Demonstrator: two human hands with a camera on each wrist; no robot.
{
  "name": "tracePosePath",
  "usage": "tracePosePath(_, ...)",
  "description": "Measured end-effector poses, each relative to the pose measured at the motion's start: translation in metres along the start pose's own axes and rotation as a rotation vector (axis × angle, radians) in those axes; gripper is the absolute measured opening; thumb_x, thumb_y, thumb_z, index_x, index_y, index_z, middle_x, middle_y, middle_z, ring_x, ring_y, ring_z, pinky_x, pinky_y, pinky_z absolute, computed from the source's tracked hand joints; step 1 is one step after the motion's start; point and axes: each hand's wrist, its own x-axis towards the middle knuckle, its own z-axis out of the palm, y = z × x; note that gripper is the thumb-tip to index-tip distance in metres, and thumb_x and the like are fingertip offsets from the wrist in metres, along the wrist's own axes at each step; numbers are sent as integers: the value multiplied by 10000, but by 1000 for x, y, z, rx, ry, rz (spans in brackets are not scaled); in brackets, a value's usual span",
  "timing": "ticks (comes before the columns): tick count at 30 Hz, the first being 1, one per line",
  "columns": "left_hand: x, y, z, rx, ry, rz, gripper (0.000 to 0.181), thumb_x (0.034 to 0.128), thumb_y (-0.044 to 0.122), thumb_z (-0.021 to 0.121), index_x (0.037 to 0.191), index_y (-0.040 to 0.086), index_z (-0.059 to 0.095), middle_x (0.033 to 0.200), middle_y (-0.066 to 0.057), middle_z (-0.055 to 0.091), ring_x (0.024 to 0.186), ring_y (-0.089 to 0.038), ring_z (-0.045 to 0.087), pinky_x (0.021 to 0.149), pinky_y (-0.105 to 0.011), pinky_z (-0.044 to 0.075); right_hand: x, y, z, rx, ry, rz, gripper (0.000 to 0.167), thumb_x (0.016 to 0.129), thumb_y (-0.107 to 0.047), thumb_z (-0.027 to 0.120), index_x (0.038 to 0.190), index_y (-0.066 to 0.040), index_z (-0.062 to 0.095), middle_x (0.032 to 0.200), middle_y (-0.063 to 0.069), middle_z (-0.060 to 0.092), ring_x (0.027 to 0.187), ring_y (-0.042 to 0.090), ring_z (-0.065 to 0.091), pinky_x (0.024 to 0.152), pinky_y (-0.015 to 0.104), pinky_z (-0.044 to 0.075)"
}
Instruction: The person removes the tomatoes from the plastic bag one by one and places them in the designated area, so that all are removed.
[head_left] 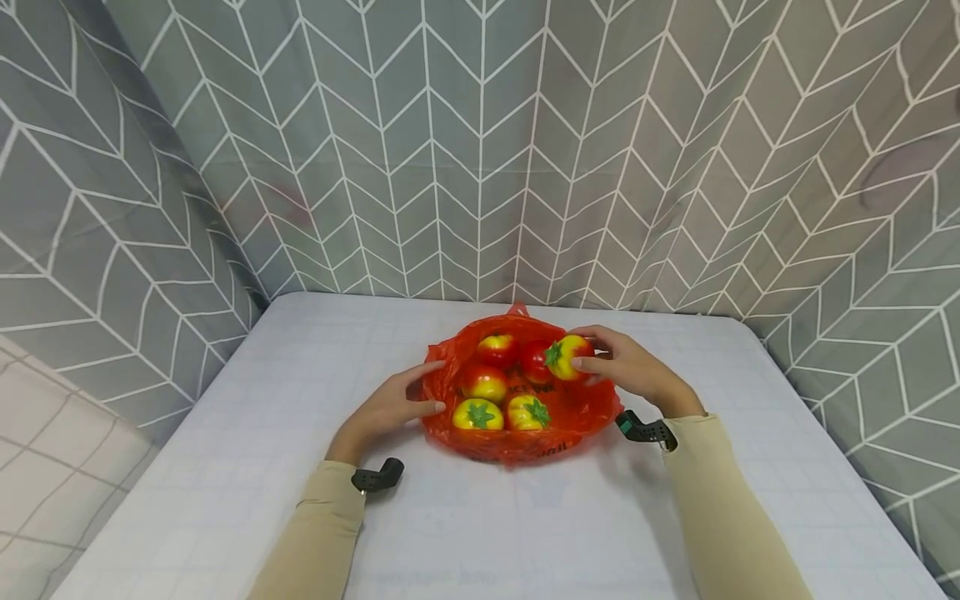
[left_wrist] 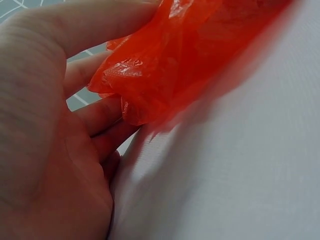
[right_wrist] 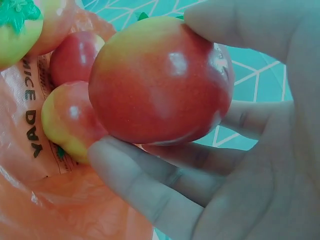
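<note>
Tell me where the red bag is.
In the head view, the red bag lies open near the white table's middle, fruit inside, between the left hand at its rim and the right hand.

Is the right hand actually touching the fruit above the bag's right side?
Touching. The right wrist view shows it: the right hand has its thumb pressed against the top of the fruit and fingers curled beneath.
</note>
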Motion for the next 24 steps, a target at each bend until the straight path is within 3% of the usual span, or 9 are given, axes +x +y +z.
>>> tracePosePath(4, 0, -1, -4, 11, 16, -24, 705, 850, 422, 775, 1485, 368, 472, 1556, -17, 400, 1455, -283, 296, 1134, -580, 315, 2, -2, 1, 10, 40, -2, 569, 945, -332, 694, 1414, -94, 476, 1272, 149, 599, 1079, 302, 623, 894, 438, 570)
tracePosePath(9, 0, -3, -5, 19, 19, -14, 718, 856, 427, 768, 1499, 338, 461, 1570, -42, 384, 1464, -308, 282, 1131, -597, 309, -1, -1, 1, 67, 103, -4, 576, 945, -337, 698, 1418, -113, 459, 1316, 135, 577, 1134, 308, 607, 952, 459, 538)
tracePosePath(18, 1, -3, 2, 14, 16, -15, 716, 853, 411, 777, 1495, 337, 468, 1566, -33, 392, 1461, -303, 294, 1131, -580, 321, -15, 2, 1, 152, 176, -17, 602, 967, -305, 675, 1444, -61, 402, 1392, 185, 507, 1231, 355, 545, 912, 325, 554)
tracePosePath(24, 2, -1, 4, 15, 20, -33, 704, 848, 401, 784, 1482, 360, 480, 1556, -16, 405, 1457, -286, 303, 1131, -579, 321, -21, 4, -4, 157, 217, -37, 605, 977, -304, 663, 1445, -50, 377, 1405, 187, 481, 1204, 342, 574, 954, 434, 536)
